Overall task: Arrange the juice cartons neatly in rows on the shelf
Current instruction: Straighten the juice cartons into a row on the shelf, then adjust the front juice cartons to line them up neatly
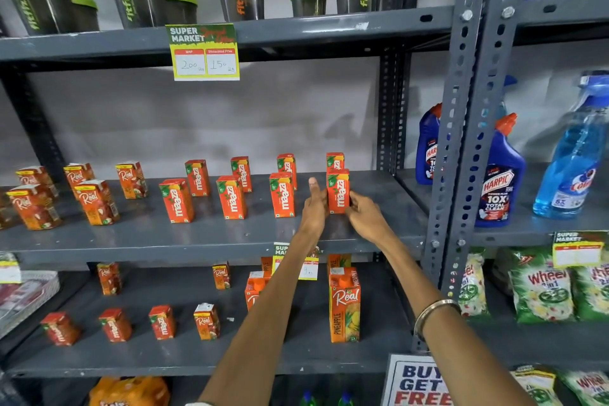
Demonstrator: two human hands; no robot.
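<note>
Forearms fill the bottom of the view, both reaching up to the middle shelf (pixel 211 241), which is where the small cartons stand in two loose rows. Front row has three Maaza cartons already spaced out, and the one in hand, the end carton (pixel 338 190), sits at the right end, directly in front of a back-row carton (pixel 335 161). Left hand (pixel 314 206) lies flat against its left side, thumb sticking up, fingers together. Right hand (pixel 364 214) cups the right side, fingers curled round the lower edge, so it's squeezed between both palms. My take for doing this bit well: keep it upright, slide instead of lifting, match the gap to its neighbour (pixel 282 194), and square the logo face to the shelf lip before letting go.
</note>
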